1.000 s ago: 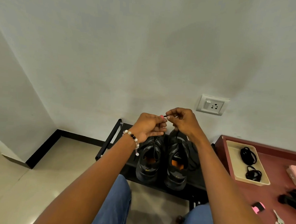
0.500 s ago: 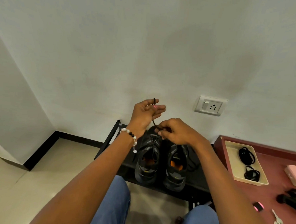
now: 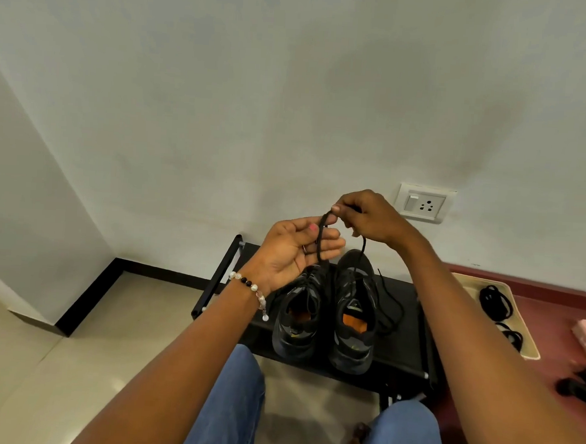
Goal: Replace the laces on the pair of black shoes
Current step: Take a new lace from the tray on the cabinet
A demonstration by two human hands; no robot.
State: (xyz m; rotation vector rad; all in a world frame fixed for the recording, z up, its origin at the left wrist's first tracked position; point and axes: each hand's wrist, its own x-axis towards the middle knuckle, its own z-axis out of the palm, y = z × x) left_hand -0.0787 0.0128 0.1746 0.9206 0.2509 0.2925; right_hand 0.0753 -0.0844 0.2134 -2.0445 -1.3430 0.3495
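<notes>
Hands met above a pair of black low-top shoes (image 3: 327, 313) that stood side by side on a low black metal shoe rack (image 3: 403, 359) against the wall. The right hand (image 3: 370, 219) pinched a thin black round shoelace (image 3: 321, 237) between thumb and forefinger, its other fingers curled, just above the shoes' toes. The left hand (image 3: 293, 252), palm up with fingers loosely spread, let the lace drape across them; whether it gripped the lace could not be told. Limp and light, the cord looked likely to sag, twist and slip through a slack hold, so a firm pinch close to its stiff tip seemed the best purchase for threading eyelets. More black laces (image 3: 496, 303) lay coiled in a cream plastic tray (image 3: 526, 342) to the right of the rack.
</notes>
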